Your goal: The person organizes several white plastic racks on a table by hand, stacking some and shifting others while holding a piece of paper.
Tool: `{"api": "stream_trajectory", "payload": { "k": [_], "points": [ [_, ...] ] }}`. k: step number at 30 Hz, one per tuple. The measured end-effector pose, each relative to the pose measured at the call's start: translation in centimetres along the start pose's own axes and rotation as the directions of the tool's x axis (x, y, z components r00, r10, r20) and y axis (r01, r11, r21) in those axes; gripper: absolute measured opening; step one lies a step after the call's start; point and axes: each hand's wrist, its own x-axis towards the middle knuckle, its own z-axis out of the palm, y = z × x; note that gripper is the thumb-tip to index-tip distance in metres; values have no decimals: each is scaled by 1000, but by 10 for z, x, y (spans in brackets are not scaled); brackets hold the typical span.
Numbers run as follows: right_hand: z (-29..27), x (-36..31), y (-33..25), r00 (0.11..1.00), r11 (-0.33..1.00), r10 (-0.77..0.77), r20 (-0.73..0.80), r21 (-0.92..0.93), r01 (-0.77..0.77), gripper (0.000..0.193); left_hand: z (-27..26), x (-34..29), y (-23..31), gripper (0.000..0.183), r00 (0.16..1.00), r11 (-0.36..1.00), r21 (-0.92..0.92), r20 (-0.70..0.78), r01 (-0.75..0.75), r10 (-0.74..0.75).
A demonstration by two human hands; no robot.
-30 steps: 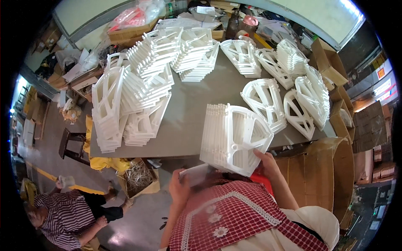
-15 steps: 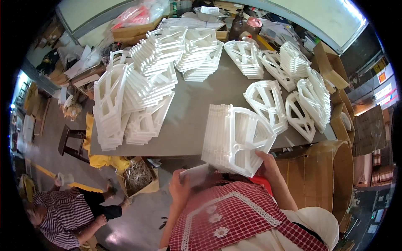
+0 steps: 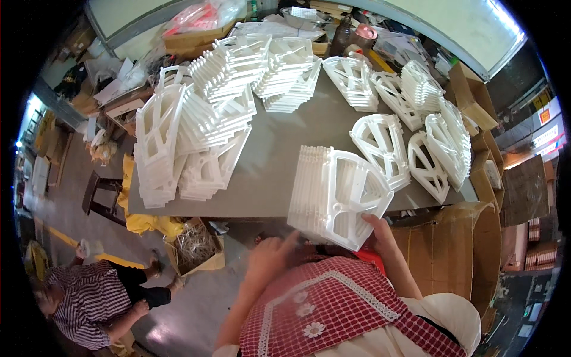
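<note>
A stack of white plastic frames [image 3: 357, 178], rounded on one side and with cut-out openings, is held upright and tilted in front of me at the table's near edge. Its lower right side is gripped by my right hand [image 3: 380, 232], thumb on the front frame and the other fingers hidden behind. My left hand [image 3: 270, 257] is just left of the stack's bottom, blurred by motion, one finger pointing toward it; whether it holds anything does not show. More stacked white frames [image 3: 160, 143] lean in fanned rows on the table's left, and smaller groups of frames [image 3: 380, 146] lie on its right.
The grey table [image 3: 285, 143] carries the stacks. Cardboard boxes [image 3: 452, 250] stand at the right, and a box of clear strips [image 3: 195, 247] is on the floor at left. A person in a striped top [image 3: 89, 303] sits at lower left. A dark stool [image 3: 102, 199] stands nearby.
The flat white piece that was in my left hand is no longer visible. That hand has moved right, toward the stack's bottom. The right hand and the stack have stayed nearly still.
</note>
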Motion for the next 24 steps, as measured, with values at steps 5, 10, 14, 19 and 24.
{"api": "stream_trajectory", "payload": {
  "k": [5, 10, 14, 19, 24],
  "points": [
    [3, -6, -3, 999, 999, -33, 27, -2, 33, 41, 8, 20, 4, 73, 979, 987, 14, 128, -163, 160],
    [-2, -2, -1, 1000, 1000, -18, -1, -19, 18, 38, 11, 22, 9, 76, 984, 993, 7, 132, -118, 116],
    [2, -7, -3, 1000, 999, -15, 20, 39, 14, 38, 13, 21, 10, 76, 987, 994, 21, 120, -111, 107],
    [6, -15, -10, 998, 996, -54, -14, -66, 53, 37, 14, 20, 10, 75, 991, 994, 21, 82, -104, 102],
    [-6, -9, -12, 993, 955, -115, -26, -278, 103, 34, 17, 19, 9, 74, 993, 994, 11, 57, -105, 104]
  ]
}}
